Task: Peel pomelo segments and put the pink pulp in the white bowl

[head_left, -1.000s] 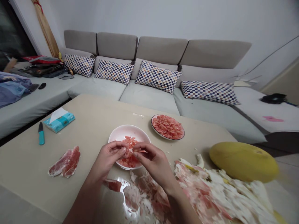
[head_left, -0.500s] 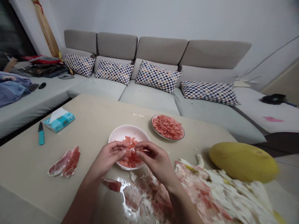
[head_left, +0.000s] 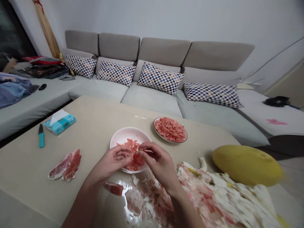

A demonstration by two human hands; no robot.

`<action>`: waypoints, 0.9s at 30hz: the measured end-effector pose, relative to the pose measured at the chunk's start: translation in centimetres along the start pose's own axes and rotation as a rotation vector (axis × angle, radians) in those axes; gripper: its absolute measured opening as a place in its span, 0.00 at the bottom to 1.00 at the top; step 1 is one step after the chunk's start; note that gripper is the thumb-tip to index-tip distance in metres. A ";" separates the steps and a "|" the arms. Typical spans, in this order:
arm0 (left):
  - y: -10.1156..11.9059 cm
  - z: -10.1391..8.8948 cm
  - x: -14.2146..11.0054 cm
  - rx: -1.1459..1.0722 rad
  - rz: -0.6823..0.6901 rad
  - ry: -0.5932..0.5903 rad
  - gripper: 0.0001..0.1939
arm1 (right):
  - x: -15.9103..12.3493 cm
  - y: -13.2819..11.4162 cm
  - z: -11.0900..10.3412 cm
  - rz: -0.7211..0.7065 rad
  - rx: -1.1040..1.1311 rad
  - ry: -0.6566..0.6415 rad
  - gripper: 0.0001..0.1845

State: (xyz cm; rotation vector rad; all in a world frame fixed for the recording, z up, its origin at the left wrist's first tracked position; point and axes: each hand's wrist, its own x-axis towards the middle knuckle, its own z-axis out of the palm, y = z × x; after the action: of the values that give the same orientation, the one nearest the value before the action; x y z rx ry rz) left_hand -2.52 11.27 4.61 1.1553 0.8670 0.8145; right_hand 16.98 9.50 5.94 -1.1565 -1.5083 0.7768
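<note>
Both hands meet over a white bowl [head_left: 118, 136] partly filled with loose pink pomelo flesh [head_left: 133, 145]. My left hand [head_left: 117, 160] has its fingers curled with the thumb against them, around a small pomelo piece mostly hidden by the fingers. My right hand [head_left: 158, 163] pinches at the same piece from the other side, thumb against forefinger. Below the hands lies a small red pomelo segment [head_left: 115, 188] on the table. Two joined segments, partly covered in white skin [head_left: 65, 166], lie to the left.
Behind the bowl stands a plate heaped with pomelo flesh [head_left: 170, 129]. Peel and membrane scraps [head_left: 213, 196] cover the near right, beside a whole yellow pomelo [head_left: 247, 164]. A knife with a teal handle [head_left: 41, 139] and a tissue pack [head_left: 62, 123] lie far left. A sofa [head_left: 152, 98] borders the table.
My left fingers have loosened and turned slightly, and the two hands' fingertips have moved a little apart. My right hand has shifted slightly; the bowl and plate look the same.
</note>
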 end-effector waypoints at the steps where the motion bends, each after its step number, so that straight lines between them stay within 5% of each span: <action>1: 0.0 0.1 0.0 0.009 -0.001 0.017 0.18 | 0.0 0.0 -0.1 -0.001 -0.003 0.003 0.04; 11: 0.5 0.4 -0.2 0.033 0.089 0.036 0.12 | 0.2 -0.7 0.0 0.038 -0.159 -0.295 0.12; 18: 0.9 0.6 -0.2 0.074 0.098 -0.020 0.07 | -0.1 -0.3 1.0 -0.029 -0.222 -0.213 0.07; 27: 0.8 0.5 -0.1 0.134 0.107 0.076 0.07 | 0.3 -0.4 -0.1 -0.047 -0.247 -0.053 0.07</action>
State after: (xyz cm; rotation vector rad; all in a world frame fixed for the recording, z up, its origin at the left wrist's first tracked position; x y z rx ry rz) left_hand -2.16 11.14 5.47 1.3041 0.9402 0.9036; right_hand 16.97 9.64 6.43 -1.2846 -1.7051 0.6060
